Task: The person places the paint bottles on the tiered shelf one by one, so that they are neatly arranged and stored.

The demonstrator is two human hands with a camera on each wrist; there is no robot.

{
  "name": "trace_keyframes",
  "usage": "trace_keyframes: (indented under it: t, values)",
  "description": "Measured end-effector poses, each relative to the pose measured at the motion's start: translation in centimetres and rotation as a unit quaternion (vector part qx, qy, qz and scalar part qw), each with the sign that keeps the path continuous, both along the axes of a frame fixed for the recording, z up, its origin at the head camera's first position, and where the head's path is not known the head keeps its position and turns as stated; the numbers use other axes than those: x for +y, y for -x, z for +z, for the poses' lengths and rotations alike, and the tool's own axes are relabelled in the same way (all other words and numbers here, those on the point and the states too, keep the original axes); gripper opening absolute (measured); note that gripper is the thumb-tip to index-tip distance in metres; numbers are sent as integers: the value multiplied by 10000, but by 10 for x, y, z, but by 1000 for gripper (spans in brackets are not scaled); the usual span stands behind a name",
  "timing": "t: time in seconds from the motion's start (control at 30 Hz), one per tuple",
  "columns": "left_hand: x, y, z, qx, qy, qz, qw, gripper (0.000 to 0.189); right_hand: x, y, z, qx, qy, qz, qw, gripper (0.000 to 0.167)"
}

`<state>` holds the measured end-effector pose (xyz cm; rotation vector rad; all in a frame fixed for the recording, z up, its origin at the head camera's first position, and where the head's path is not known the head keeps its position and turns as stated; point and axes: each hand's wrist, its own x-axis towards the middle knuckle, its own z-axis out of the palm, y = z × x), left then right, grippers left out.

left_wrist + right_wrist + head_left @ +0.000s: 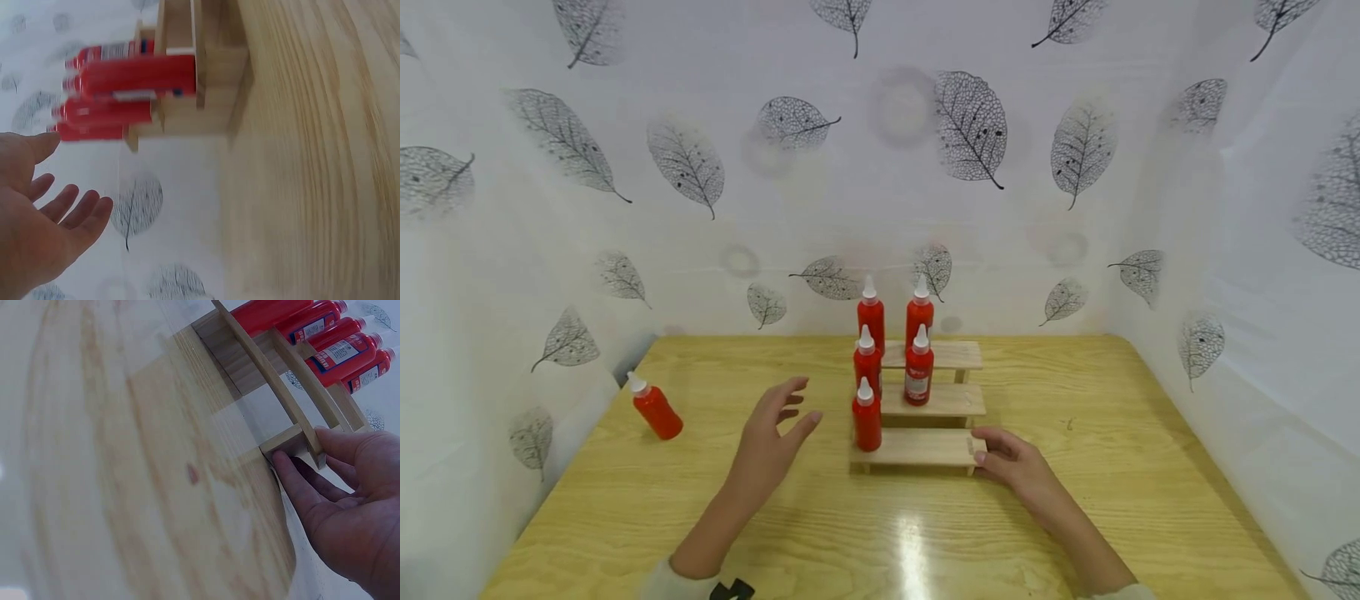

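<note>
My right hand (pixel 1018 468) pinches the right end of the lowest step of a three-step wooden display stand (pixel 925 447). In the right wrist view its thumb (pixel 340 442) lies at the step's edge and the fingers reach under. Red squeeze bottles (pixel 867 421) with pointed white caps stand on the steps: two at the back, two in the middle, one at the left of the front step. Left of the stand, my left hand (pixel 767 433) hovers with fingers spread apart and nothing in it.
Another red squeeze bottle (pixel 658 412) stands, looking tilted in the head view, near the left edge of the wooden table (pixel 1060 517). White curtains (pixel 880 200) printed with grey leaves hang behind the table and on both sides.
</note>
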<state>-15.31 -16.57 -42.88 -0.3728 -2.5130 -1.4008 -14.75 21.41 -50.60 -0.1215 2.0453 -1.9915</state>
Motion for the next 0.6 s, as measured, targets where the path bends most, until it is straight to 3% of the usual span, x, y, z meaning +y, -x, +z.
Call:
trace_keyframes:
  t: [0.3, 0.6]
  values:
    - [-67, 5, 0, -107, 169, 936, 9954, 54, 1, 0, 0, 18, -50, -5, 10000, 59]
    - [-131, 9, -7, -140, -128, 2247, 9743, 51, 0, 0, 1, 30, -40, 33, 10000, 60]
